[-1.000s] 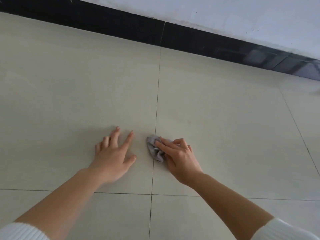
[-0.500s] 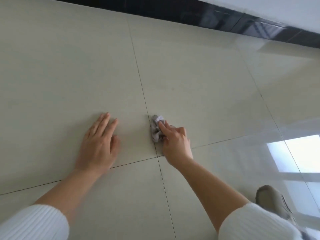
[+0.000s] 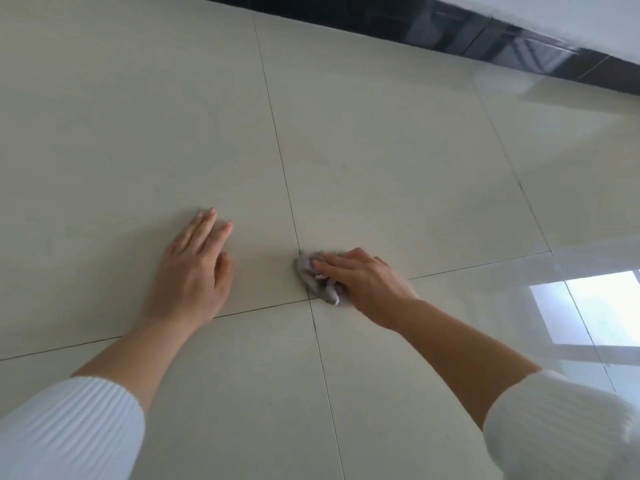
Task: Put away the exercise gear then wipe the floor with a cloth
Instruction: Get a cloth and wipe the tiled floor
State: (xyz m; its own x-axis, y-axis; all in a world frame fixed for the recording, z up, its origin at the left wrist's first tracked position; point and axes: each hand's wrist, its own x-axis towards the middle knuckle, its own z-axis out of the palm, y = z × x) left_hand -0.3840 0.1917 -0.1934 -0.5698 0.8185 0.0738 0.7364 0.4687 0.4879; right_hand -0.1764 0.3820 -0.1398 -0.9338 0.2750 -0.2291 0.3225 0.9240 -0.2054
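Note:
A small crumpled grey cloth (image 3: pixel 313 277) lies on the cream tiled floor (image 3: pixel 381 168), right where four tiles meet. My right hand (image 3: pixel 363 280) presses down on the cloth and grips it; most of the cloth is hidden under the fingers and palm. My left hand (image 3: pixel 194 271) rests flat on the floor to the left of the cloth, fingers together, holding nothing. Both forearms reach in from the bottom, in white ribbed sleeves. No exercise gear is in view.
A black skirting board (image 3: pixel 450 32) runs along the white wall at the top right. A bright window reflection (image 3: pixel 602 306) shines on the glossy tiles at the right.
My right hand has slid the cloth toward me along the tile joint to the crossing of the joints. The view has tilted and swung, and the shoe at lower right is no longer visible.

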